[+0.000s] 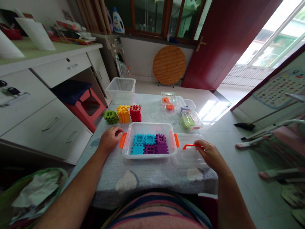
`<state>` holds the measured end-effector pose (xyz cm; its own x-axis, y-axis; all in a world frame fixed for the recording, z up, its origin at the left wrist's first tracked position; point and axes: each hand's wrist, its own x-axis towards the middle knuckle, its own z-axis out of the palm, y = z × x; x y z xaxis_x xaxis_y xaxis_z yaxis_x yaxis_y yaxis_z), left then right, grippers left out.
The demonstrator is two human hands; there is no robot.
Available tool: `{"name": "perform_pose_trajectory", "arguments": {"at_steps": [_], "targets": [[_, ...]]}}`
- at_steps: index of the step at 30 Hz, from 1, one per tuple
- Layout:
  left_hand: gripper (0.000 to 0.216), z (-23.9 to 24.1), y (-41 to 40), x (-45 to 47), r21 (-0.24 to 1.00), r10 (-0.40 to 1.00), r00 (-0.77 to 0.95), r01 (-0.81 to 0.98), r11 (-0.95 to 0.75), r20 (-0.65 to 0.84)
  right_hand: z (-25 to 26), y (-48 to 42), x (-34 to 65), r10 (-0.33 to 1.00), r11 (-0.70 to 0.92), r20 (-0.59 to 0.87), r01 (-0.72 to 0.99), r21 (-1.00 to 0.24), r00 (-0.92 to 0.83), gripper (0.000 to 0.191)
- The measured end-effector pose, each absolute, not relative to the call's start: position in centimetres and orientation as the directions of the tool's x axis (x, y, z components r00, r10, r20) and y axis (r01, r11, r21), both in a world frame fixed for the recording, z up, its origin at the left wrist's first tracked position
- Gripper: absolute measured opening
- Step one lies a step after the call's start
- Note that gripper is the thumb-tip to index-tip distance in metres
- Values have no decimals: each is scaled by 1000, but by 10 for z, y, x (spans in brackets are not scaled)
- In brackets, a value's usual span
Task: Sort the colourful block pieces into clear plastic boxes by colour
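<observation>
A clear plastic box (148, 156) with orange side latches stands open on the table. Blue (137, 149) and purple building blocks (162, 149) lie in it side by side. My left hand (111, 138) rests on the cloth just left of the box, its fingers loosely curled near the left latch (123, 140), with nothing visible in them. To the right of the box a clear lid (188, 159) lies flat. My right hand (208, 152) is over it, fingers closed on its orange handle (189, 146).
Behind the box stand stacks of green (111, 117), yellow (123, 114) and red blocks (135, 113). A large clear bin (121, 90) is at the back left. Small clear containers with orange pieces (170, 107) and a lidded green one (192, 119) sit at the back right.
</observation>
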<state>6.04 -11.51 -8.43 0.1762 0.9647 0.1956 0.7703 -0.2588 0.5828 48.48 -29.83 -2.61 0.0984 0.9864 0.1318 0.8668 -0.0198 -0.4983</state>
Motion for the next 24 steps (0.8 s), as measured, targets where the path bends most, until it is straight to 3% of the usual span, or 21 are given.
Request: {"name": "perform_pose_trajectory", "arguments": {"at_steps": [6, 12, 19, 24], "targets": [[29, -83, -116, 61, 576, 961, 179, 771, -270, 211, 15, -326, 504, 983, -61, 125, 878, -476, 136, 18], [28, -84, -116, 61, 583, 959, 184, 764, -278, 216, 45, -337, 494, 966, -44, 208, 893, -448, 152, 17], [27, -82, -117, 62, 580, 951, 197, 757, -302, 239, 63, -297, 423, 910, 177, 413, 862, -475, 40, 19], [25, -86, -116, 61, 585, 948, 197, 750, -309, 249, 59, -254, 368, 901, 300, 424, 839, -455, -93, 21]]}}
